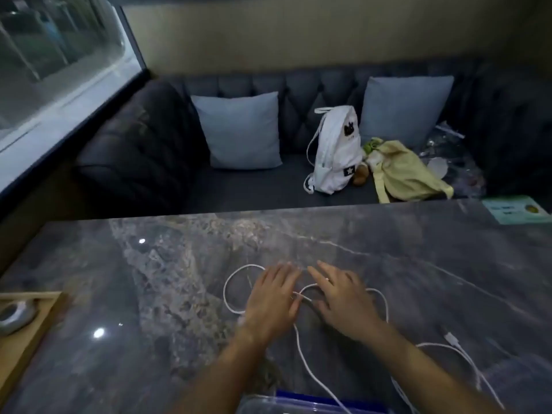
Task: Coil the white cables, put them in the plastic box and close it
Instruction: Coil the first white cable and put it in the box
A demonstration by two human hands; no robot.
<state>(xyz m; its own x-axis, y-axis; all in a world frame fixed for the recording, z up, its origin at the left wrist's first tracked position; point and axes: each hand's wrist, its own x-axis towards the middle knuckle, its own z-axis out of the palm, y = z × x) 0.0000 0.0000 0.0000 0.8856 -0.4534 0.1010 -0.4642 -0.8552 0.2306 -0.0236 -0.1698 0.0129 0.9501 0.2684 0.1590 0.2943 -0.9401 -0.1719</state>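
A white cable (230, 282) lies in loose loops on the dark marble table (149, 294). My left hand (273, 297) lies flat over it with straight fingers, and my right hand (340, 297) lies flat beside it over another loop. The cable runs back between my forearms toward the near edge. A second white cable (466, 354) with a plug end lies to the right of my right forearm. The clear plastic box (268, 406) with a blue part shows at the bottom edge, partly cut off.
A wooden tray (27, 339) with a grey round object sits at the table's left edge. A green card (516, 209) lies at the far right corner. Behind the table, a dark sofa (134, 150) holds two cushions, a white backpack (336, 147) and a yellow bag (406, 171).
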